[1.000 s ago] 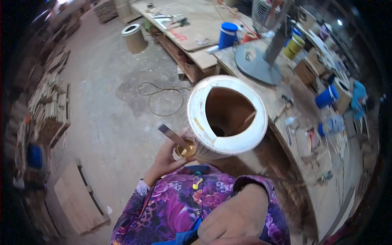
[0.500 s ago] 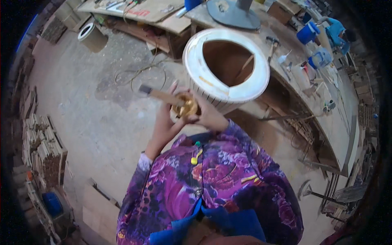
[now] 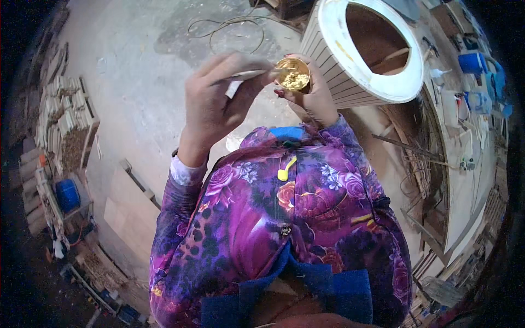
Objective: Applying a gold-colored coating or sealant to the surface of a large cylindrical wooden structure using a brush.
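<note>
In my right hand [image 3: 315, 97] is a small round cup [image 3: 299, 61], its mouth facing up, with lumpy gold-coloured material [image 3: 296, 81] inside. The fingers wrap its side. My left hand [image 3: 216, 98] is just to the left, pinching a thin flat wooden stick [image 3: 246, 74]. The stick's far end reaches the cup's mouth; whether it bears bristles I cannot tell. Beyond my right hand stands a large slatted tapered drum [image 3: 339, 76] with a broad white ring-shaped top [image 3: 328, 33] and a brown hollow inside.
To the right runs a long workbench [image 3: 465, 180] with a blue container [image 3: 471, 63] and scattered tools. Stacked wood pieces [image 3: 65, 117] stand at the left, near a blue bin [image 3: 67, 195]. A coiled cable [image 3: 235, 24] lies on the floor ahead. A flat board [image 3: 128, 202] lies at lower left.
The cup and my right hand have shifted right and away from me. My left hand has left the cup's side and now grips the stick. The view has shifted, bringing the drum closer to the top edge.
</note>
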A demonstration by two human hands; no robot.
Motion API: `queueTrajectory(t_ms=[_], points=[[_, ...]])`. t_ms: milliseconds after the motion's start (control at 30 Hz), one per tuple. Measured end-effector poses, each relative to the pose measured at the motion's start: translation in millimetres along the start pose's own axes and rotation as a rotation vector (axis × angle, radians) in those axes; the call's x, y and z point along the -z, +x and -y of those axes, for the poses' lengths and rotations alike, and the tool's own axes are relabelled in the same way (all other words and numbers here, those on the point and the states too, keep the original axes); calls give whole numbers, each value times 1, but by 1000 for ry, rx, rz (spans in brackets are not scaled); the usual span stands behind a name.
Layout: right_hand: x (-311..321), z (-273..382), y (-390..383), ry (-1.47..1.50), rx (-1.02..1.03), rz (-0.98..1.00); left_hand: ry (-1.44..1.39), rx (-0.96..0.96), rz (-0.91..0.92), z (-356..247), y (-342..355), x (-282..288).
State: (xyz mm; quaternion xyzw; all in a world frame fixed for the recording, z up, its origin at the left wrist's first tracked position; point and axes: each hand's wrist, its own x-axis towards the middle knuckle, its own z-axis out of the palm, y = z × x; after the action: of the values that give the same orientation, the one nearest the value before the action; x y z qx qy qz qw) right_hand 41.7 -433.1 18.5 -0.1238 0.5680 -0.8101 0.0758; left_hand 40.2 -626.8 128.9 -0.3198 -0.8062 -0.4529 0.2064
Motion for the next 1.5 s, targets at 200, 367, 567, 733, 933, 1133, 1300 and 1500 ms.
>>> queueTrajectory(t_ms=[200, 367, 567, 733, 933, 1133, 1300, 1500], points=[[-21, -16, 2, -97, 6, 36, -71, 195, 178, 10, -33, -5], [-37, -24, 3, 23, -124, 49, -161, 335, -52, 14, -39, 24], [-49, -39, 30, -47, -132, 105, 17, 372, 150, 34, -44, 29], [-56, -57, 76, -39, -128, 178, 31, 348, 29, 62, -28, 58], [-63, -76, 149, 20, -161, 258, 141, 425, 158, 122, 1, 71], [-72, -86, 240, 89, -123, 252, 141, 496, 126, 178, 66, 101], [-87, -97, 295, 5, -195, 303, 172, 421, 144, 230, 85, 117], [-131, -115, 363, 26, -200, 359, 54, 525, -28, 277, 98, 179]])
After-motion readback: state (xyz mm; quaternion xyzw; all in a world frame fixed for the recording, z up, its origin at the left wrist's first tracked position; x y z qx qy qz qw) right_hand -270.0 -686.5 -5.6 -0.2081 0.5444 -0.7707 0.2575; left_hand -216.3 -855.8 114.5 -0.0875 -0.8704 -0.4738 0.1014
